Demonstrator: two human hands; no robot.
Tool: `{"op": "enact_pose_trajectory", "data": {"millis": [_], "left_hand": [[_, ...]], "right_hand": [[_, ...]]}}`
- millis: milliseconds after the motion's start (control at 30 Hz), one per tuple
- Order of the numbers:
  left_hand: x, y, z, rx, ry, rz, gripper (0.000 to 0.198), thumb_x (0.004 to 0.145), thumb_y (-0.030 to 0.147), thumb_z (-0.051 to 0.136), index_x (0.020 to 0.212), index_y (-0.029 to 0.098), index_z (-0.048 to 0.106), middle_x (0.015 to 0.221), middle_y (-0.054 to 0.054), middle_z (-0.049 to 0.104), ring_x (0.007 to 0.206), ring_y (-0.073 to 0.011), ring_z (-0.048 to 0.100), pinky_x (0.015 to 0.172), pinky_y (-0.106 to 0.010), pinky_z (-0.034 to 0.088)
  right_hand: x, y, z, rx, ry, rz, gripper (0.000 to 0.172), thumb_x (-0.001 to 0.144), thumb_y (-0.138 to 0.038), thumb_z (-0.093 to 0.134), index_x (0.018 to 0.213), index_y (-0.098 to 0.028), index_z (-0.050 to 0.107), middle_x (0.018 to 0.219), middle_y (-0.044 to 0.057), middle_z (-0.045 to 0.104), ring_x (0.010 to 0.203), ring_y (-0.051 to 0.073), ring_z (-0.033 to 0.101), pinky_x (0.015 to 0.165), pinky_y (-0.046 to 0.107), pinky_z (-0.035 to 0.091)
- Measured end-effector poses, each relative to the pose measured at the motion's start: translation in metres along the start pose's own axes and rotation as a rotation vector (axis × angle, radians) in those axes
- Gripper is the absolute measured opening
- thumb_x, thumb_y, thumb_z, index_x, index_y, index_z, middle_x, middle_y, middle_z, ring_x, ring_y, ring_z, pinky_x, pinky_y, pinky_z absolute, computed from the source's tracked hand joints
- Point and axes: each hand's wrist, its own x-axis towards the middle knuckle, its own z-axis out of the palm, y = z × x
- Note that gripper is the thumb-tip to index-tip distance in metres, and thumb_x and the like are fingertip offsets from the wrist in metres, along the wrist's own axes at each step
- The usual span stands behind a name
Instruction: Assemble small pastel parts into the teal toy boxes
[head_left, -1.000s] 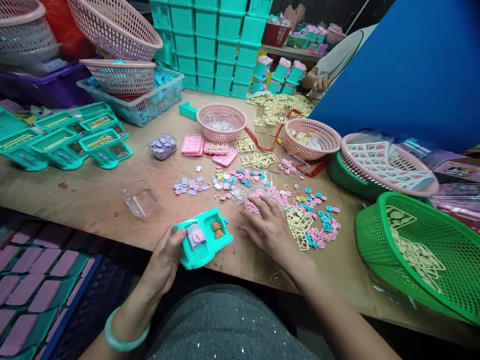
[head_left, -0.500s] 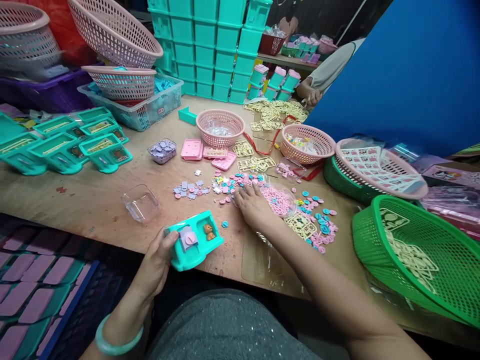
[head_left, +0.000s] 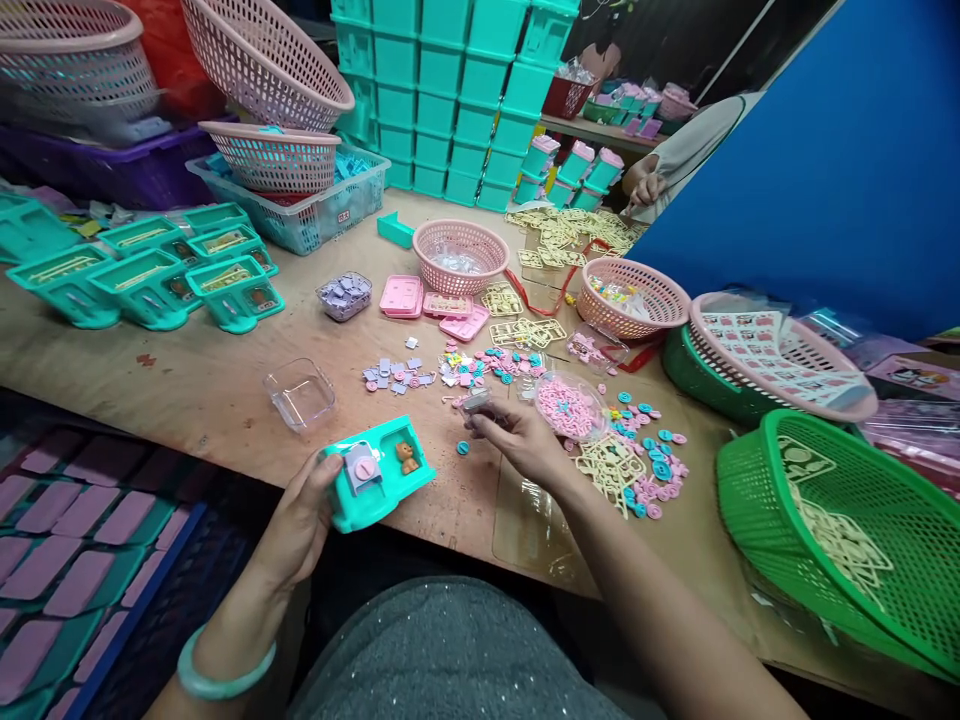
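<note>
My left hand grips a teal plastic toy case by its left end, thumb on top. Inside the case sit a lavender piece with a pink disc and a small brown bear figure. Between the fingertips of my right hand is a small clear plastic piece, raised over the table. A blue button lies just below those fingers. Beyond them are loose pink, blue and white pieces and lavender tiles. A round dish of pink bits stands right of the hand.
A clear square tray stands left of the case. Filled teal cases line the table's left side. Pink baskets, a green basket and stacked teal boxes surround the work area. Across the table is another person's hand.
My right hand has lifted from the loose pieces and drawn back toward me, with a clear plastic piece in its fingers. My left hand still holds the toy case; the view has shifted slightly.
</note>
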Motion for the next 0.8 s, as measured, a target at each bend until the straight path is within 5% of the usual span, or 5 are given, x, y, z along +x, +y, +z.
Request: {"op": "enact_pose_trajectory", "data": {"millis": [200, 467, 800], "left_hand": [[-0.001, 0.003, 0.001, 0.017, -0.010, 0.015, 0.052, 0.071, 0.056, 0.080, 0.103, 0.017, 0.070, 0.104, -0.008, 0.077, 0.101, -0.0302, 0.070, 0.080, -0.034, 0.058], [-0.003, 0.003, 0.002, 0.030, 0.014, 0.015, 0.050, 0.070, 0.055, 0.082, 0.100, 0.017, 0.069, 0.095, -0.005, 0.076, 0.088, -0.0238, 0.070, 0.075, -0.030, 0.055], [-0.005, 0.005, 0.006, 0.090, 0.008, 0.025, 0.054, 0.069, 0.058, 0.081, 0.102, 0.017, 0.068, 0.097, -0.006, 0.074, 0.089, -0.0245, 0.068, 0.075, -0.030, 0.052]], "right_hand": [[-0.011, -0.002, 0.009, 0.200, 0.008, 0.177, 0.027, 0.076, -0.041, 0.076, 0.086, -0.018, 0.067, 0.075, 0.000, 0.064, 0.069, 0.013, 0.058, 0.066, 0.029, 0.048], [-0.013, -0.030, 0.009, 0.306, -0.073, 0.037, 0.026, 0.082, -0.041, 0.071, 0.087, -0.021, 0.056, 0.080, 0.000, 0.060, 0.071, 0.013, 0.057, 0.066, 0.029, 0.050], [-0.017, -0.022, 0.037, 0.036, -0.022, 0.036, 0.019, 0.094, -0.038, 0.052, 0.093, -0.020, 0.060, 0.061, -0.004, 0.054, 0.056, 0.012, 0.052, 0.055, 0.025, 0.040]]}}
